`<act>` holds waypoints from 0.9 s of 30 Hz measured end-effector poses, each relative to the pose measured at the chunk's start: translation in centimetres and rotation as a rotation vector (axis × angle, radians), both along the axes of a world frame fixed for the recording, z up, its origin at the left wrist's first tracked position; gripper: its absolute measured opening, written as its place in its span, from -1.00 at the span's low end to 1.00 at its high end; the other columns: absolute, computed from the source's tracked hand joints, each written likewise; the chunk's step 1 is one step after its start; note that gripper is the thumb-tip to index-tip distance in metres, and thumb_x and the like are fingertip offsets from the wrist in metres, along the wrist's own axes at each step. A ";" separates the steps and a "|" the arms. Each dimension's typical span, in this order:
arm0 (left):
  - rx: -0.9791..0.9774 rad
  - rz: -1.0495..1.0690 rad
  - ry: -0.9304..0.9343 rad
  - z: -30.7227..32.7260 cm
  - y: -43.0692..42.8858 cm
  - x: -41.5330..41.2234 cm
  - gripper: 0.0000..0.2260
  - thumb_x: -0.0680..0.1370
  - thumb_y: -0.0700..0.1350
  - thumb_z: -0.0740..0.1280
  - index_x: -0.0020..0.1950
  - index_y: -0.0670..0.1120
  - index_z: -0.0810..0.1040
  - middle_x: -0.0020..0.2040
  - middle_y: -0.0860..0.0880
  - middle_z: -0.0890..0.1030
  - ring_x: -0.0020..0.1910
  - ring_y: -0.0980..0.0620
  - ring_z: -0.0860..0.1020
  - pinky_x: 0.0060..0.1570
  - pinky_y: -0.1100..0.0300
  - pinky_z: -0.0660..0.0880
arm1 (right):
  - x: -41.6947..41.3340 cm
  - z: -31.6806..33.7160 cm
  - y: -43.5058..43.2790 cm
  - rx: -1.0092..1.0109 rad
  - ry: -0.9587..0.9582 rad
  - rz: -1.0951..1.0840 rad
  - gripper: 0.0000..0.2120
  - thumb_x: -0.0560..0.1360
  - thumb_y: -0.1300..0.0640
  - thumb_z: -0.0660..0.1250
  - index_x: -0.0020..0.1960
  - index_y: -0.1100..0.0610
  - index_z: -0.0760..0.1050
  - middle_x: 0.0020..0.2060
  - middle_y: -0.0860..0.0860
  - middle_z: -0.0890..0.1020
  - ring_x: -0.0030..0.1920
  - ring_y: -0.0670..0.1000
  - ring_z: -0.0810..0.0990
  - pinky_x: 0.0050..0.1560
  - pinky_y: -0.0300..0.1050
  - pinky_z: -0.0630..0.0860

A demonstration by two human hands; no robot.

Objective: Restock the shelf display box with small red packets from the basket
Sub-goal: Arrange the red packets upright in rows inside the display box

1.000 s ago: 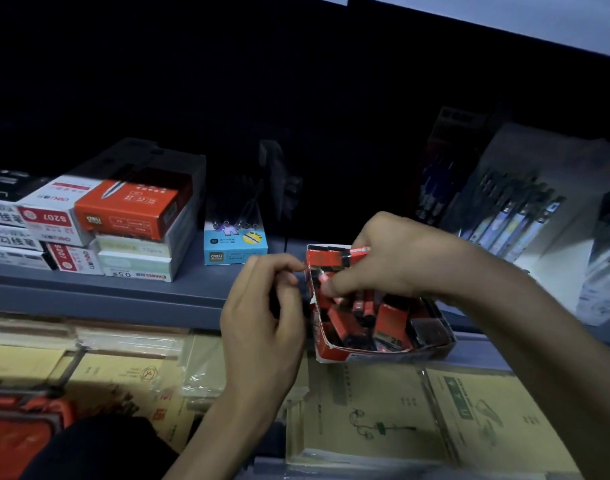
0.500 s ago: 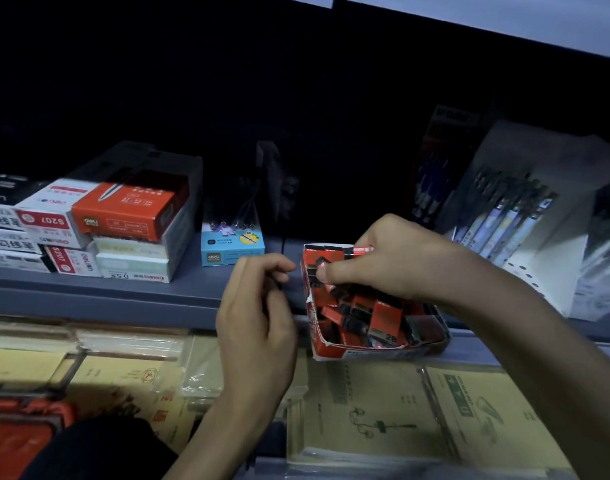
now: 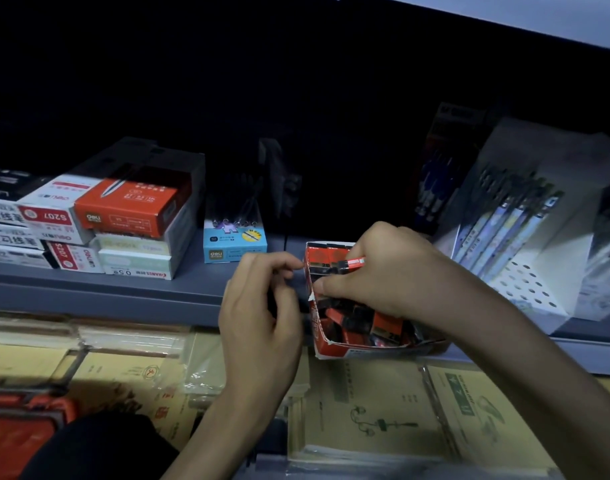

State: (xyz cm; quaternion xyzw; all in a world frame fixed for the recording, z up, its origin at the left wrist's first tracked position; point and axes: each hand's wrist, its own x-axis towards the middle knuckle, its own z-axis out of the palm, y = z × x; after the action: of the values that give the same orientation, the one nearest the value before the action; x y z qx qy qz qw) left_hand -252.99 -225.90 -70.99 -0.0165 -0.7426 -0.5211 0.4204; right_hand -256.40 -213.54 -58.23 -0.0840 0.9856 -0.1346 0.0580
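While the display box (image 3: 334, 349) sits at the shelf (image 3: 123, 292) edge, we see the right hand (image 3: 393, 271) pinching a red packet (image 3: 353, 262) over it. The left hand (image 3: 262, 323) curls its grip beside it, and we cannot tell what it holds.

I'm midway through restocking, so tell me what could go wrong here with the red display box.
One: the display box sits at the front edge of the shelf, so a push from the right hand could tip it onto the notebooks below. Two: its left wall looks creased, so packets might spill there. Three: those packets lie jumbled, so the red packet that hand pinches may not settle flat.
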 end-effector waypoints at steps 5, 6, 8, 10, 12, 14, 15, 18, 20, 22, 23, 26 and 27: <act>-0.012 -0.008 0.004 -0.1 0.0 0.0 -0.79 0.57 -0.28 0.20 0.02 -0.06 0.59 -0.08 0.09 0.55 -0.04 0.03 0.56 -0.09 -0.08 0.49 | -0.3 -0.4 0.3 0.020 -0.003 -0.029 -0.60 0.34 -0.30 0.54 -0.19 0.05 0.63 -0.26 -0.01 0.63 -0.21 0.03 0.64 -0.15 -0.04 0.62; -0.017 -0.011 0.002 -0.2 0.0 0.0 -0.80 0.57 -0.26 0.20 0.02 -0.06 0.59 -0.08 0.10 0.56 -0.04 0.03 0.57 -0.09 -0.10 0.49 | -0.3 -0.6 0.2 0.032 0.020 -0.035 -0.60 0.35 -0.30 0.54 -0.17 0.04 0.62 -0.24 -0.01 0.63 -0.20 0.03 0.63 -0.13 -0.03 0.63; -0.016 -0.011 -0.005 -0.2 0.0 0.1 -0.79 0.57 -0.24 0.19 0.02 -0.04 0.59 -0.07 0.12 0.56 -0.04 0.03 0.57 -0.08 -0.12 0.50 | -0.1 -0.9 0.2 0.041 0.062 -0.036 -0.62 0.37 -0.27 0.53 -0.17 0.05 0.62 -0.26 -0.02 0.62 -0.21 0.02 0.63 -0.13 -0.02 0.63; -0.011 -0.005 -0.014 -0.3 0.0 0.1 -0.78 0.56 -0.24 0.18 0.02 -0.04 0.59 -0.07 0.12 0.57 -0.03 0.04 0.58 -0.08 -0.12 0.50 | 0.0 -0.8 0.2 0.053 0.076 -0.022 -0.69 0.40 -0.18 0.52 -0.20 0.07 0.63 -0.29 -0.01 0.63 -0.23 0.02 0.64 -0.15 -0.01 0.64; -0.011 0.001 -0.018 -0.3 0.0 0.1 -0.78 0.56 -0.24 0.17 0.01 -0.04 0.59 -0.07 0.12 0.58 -0.02 0.05 0.58 -0.08 -0.13 0.50 | 0.1 -0.3 0.2 0.089 0.045 0.008 -0.74 0.38 -0.10 0.50 -0.22 0.09 0.61 -0.29 0.00 0.64 -0.24 0.04 0.65 -0.16 0.00 0.66; -0.016 0.006 -0.017 -0.4 0.0 0.1 -0.78 0.55 -0.24 0.16 0.00 -0.04 0.58 -0.08 0.12 0.57 -0.03 0.06 0.58 -0.08 -0.12 0.50 | 0.2 0.3 -0.1 0.124 -0.019 0.042 -0.73 0.34 -0.09 0.50 -0.23 0.10 0.57 -0.29 0.01 0.63 -0.26 0.05 0.65 -0.18 -0.03 0.66; -0.022 0.013 -0.020 -0.4 0.1 0.2 -0.79 0.55 -0.23 0.16 -0.01 -0.04 0.58 -0.09 0.13 0.57 -0.03 0.08 0.57 -0.08 -0.10 0.50 | 0.2 0.6 -0.3 0.136 -0.045 0.054 -0.72 0.33 -0.09 0.51 -0.24 0.10 0.54 -0.31 0.01 0.61 -0.28 0.04 0.64 -0.23 -0.06 0.63; -0.105 0.096 -0.056 -0.5 0.4 0.4 -0.84 0.55 -0.18 0.17 -0.06 -0.02 0.54 -0.15 0.14 0.56 -0.10 0.18 0.49 -0.09 0.07 0.41 | 0.1 0.9 -0.6 0.136 -0.082 0.049 -0.71 0.32 -0.04 0.52 -0.30 0.11 0.48 -0.39 0.01 0.58 -0.38 0.03 0.59 -0.36 -0.13 0.48; -0.203 0.167 -0.087 -0.8 0.5 0.3 -0.87 0.54 -0.14 0.17 -0.09 -0.02 0.51 -0.20 0.14 0.53 -0.21 0.17 0.41 -0.11 0.12 0.29 | -0.1 0.8 -0.7 0.126 -0.087 0.045 -0.72 0.34 -0.01 0.52 -0.31 0.11 0.48 -0.42 0.00 0.56 -0.42 0.03 0.55 -0.38 -0.15 0.43; -0.255 0.194 -0.097 -1.3 0.7 0.2 -0.88 0.54 -0.13 0.18 -0.09 -0.02 0.50 -0.20 0.15 0.51 -0.22 0.13 0.39 -0.08 0.12 0.23 | -0.2 1.0 -0.7 0.091 -0.117 0.038 -0.74 0.37 -0.01 0.52 -0.26 0.11 0.50 -0.39 0.01 0.59 -0.40 0.02 0.57 -0.36 -0.14 0.45; -0.260 0.200 -0.093 -1.5 0.7 0.1 -0.88 0.54 -0.13 0.17 -0.08 -0.03 0.50 -0.19 0.15 0.51 -0.21 0.11 0.40 -0.07 0.11 0.23 | -0.2 1.2 -0.7 0.056 -0.152 0.032 -0.75 0.38 -0.01 0.52 -0.22 0.11 0.53 -0.34 0.02 0.63 -0.36 0.03 0.61 -0.33 -0.10 0.51; -0.223 0.207 -0.054 -1.6 0.9 0.0 -0.88 0.54 -0.15 0.17 -0.08 -0.05 0.50 -0.18 0.15 0.53 -0.21 0.07 0.44 -0.06 0.08 0.27 | -0.4 1.6 -0.4 -0.020 -0.243 0.020 -0.76 0.40 0.00 0.53 -0.13 0.14 0.58 -0.25 0.08 0.71 -0.23 0.09 0.70 -0.18 -0.04 0.62; -0.203 0.207 -0.041 -1.6 1.0 -0.1 -0.89 0.55 -0.16 0.18 -0.08 -0.05 0.49 -0.18 0.13 0.54 -0.22 0.06 0.46 -0.06 0.08 0.27 | -0.5 1.6 -0.3 -0.041 -0.263 0.018 -0.78 0.40 0.03 0.53 -0.17 0.15 0.57 -0.30 0.06 0.69 -0.28 0.08 0.67 -0.22 -0.07 0.58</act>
State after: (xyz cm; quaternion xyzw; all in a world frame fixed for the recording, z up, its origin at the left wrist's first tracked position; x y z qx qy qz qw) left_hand -253.05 -224.94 -72.64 0.0281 -0.7977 -0.3974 0.4527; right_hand -256.88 -213.88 -56.63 -0.0758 0.9658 -0.1641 0.1862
